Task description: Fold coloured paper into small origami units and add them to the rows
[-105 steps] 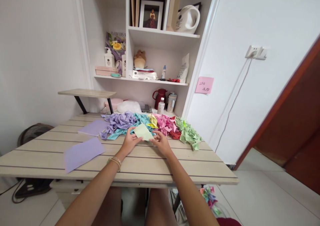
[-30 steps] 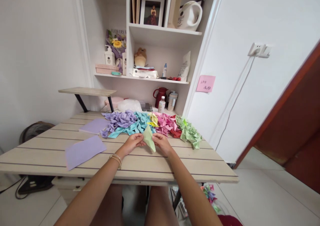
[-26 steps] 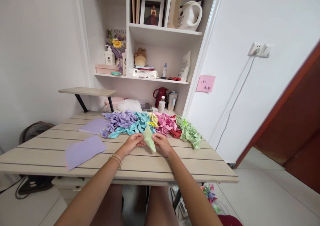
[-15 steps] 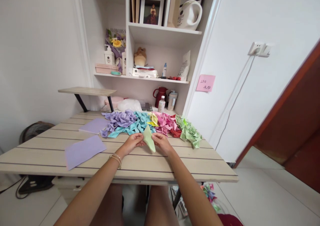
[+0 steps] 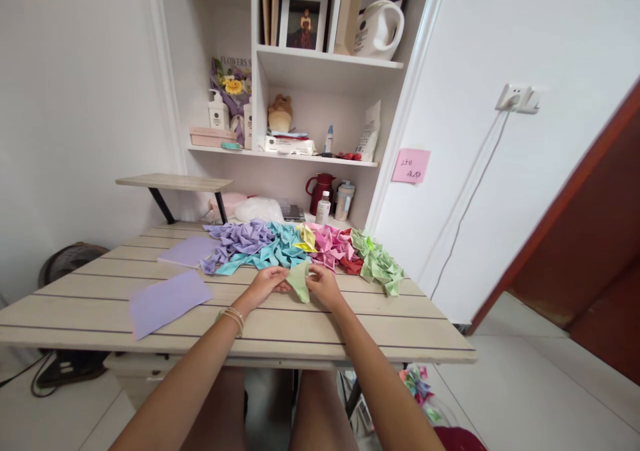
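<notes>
A light green folded paper (image 5: 299, 283) is held between my two hands above the middle of the table. My left hand (image 5: 270, 283) pinches its left side. At its right edge, my right hand (image 5: 323, 283) grips it with thumb and fingers closed. Just beyond them lies a row of folded paper pieces: purple (image 5: 245, 238), blue (image 5: 285, 244), yellow (image 5: 306, 238), pink (image 5: 330, 246), red (image 5: 352, 266) and green (image 5: 380, 264). Some of my fingertips are hidden behind the green paper.
Purple paper sheets (image 5: 170, 301) lie on the table's left, with a purple stack (image 5: 189, 251) behind. A small raised shelf (image 5: 175, 182) stands at the back left. Behind the row are a clear bottle (image 5: 323, 208), a red jug (image 5: 320, 191) and a tumbler (image 5: 345, 200).
The green paper has gone from a long pointed diamond to a shorter shape, its upper point now folded down or turned. My right hand has shifted slightly on its edge.
</notes>
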A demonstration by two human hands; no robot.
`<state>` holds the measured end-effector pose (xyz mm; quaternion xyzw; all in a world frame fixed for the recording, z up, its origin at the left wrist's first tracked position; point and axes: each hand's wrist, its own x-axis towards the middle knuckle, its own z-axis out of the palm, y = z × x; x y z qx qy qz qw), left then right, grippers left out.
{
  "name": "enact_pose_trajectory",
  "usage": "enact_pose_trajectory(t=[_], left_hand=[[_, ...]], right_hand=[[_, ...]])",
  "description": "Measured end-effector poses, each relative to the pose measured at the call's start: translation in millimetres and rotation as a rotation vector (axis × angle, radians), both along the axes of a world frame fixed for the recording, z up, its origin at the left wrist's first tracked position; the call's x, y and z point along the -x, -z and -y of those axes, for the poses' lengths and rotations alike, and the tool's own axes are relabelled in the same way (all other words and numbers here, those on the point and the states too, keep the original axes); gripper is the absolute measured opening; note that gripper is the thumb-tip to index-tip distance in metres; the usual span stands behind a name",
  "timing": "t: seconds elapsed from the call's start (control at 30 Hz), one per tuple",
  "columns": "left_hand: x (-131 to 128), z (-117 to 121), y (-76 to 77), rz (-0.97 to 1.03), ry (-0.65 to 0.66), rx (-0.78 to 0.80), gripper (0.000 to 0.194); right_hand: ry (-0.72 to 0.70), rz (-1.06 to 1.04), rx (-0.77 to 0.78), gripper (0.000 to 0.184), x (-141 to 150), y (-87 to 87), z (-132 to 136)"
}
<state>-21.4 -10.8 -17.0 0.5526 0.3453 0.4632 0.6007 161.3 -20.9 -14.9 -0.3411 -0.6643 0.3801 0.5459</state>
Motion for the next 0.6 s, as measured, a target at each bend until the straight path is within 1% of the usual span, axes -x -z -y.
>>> enact_pose_trajectory(t=[0.13, 0.23, 0.4, 0.53, 0.6], left_hand=[[-2.7, 2.9, -0.7, -0.019, 0.014, 0.013, 0.032], [-2.6, 4.6, -1.6, -0.020, 0.015, 0.019, 0.033], [1.7, 2.7, -2.9, 0.016, -0.038, 0.000, 0.038], [3.6, -1.5, -3.0, 0.049, -0.117, -0.026, 0.033], [3.1, -1.9, -3.5, 0.059, -0.138, -0.034, 0.031]], right_hand=[[0.096, 0.025, -0.055, 0.021, -3.8, 0.6, -1.4], [0.112, 0.020, -0.070, 0.019, -5.3, 0.0, -1.3], [0.031, 0.007, -0.019, 0.017, -3.4, -0.1, 0.1], [-0.076, 0.014, 0.057, 0.019, -0.1, 2.1, 1.7], [-0.089, 0.005, 0.078, 0.021, 0.7, 2.7, 1.4]])
